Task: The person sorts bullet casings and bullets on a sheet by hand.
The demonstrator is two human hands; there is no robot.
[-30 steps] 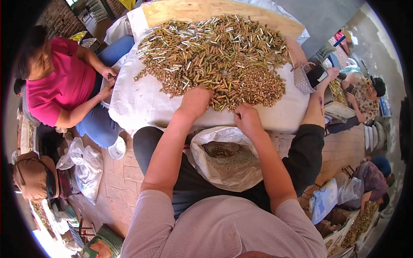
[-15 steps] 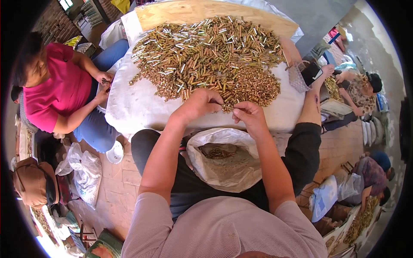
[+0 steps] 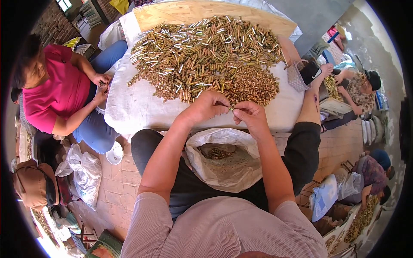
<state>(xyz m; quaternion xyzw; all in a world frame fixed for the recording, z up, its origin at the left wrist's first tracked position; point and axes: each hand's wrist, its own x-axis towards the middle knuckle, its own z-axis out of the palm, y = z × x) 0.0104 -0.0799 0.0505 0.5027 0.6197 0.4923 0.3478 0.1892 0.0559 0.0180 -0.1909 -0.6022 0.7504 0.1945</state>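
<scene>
My left hand [image 3: 207, 106] and my right hand [image 3: 251, 114] meet just above the table's near edge. Fingers and thumb of each are pinched on a small brass-coloured metal piece [image 3: 231, 108], mostly hidden by the fingertips. Beyond my hands spreads a big heap of brass-coloured metal tubes [image 3: 206, 47], with shorter coppery pieces [image 3: 254, 86] gathered at its near right side. Between my legs, below my hands, an open white woven sack [image 3: 241, 182] holds a small pile of finished-looking metal pieces [image 3: 217, 153].
The heap lies on a white cloth-covered table [image 3: 129, 109], with a wooden board [image 3: 206, 9] along its far edge. A basket [image 3: 296, 76] with a phone [image 3: 310, 72] is at the right. A co-worker in a pink shirt [image 3: 56, 90] sits left, beside a white bucket [image 3: 115, 153].
Both hands stay pinched together near the same spot. The piece between them shows less now, and the left fingers have shifted slightly right and down.
</scene>
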